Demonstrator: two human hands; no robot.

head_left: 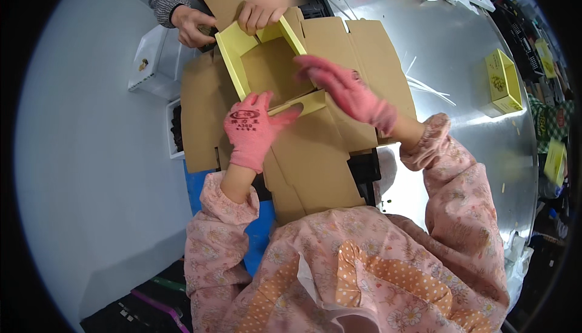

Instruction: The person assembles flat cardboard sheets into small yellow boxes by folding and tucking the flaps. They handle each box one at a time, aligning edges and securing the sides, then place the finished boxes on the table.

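Observation:
A yellow open-topped cardboard box [231,51] stands tilted over flattened brown cardboard [315,163], its brown inside facing me. At its near left corner, my left hand [250,128] in a pink glove holds the edge, fingertips over the corner and thumb stretched along the near wall. My right hand [348,90], also in a pink glove, is beside the right wall with its fingers straight and somewhat blurred; nothing shows in it. A co-worker's hand [264,13] grips the far wall, and that person's other hand [193,27] is by the far left corner.
Right of the cardboard lies a shiny metal table [448,133] with white strips [427,87] and another yellow box [503,83]. White foam boxes [159,60] stand against the pale wall at left. A black crate [364,172] partly shows beneath the cardboard.

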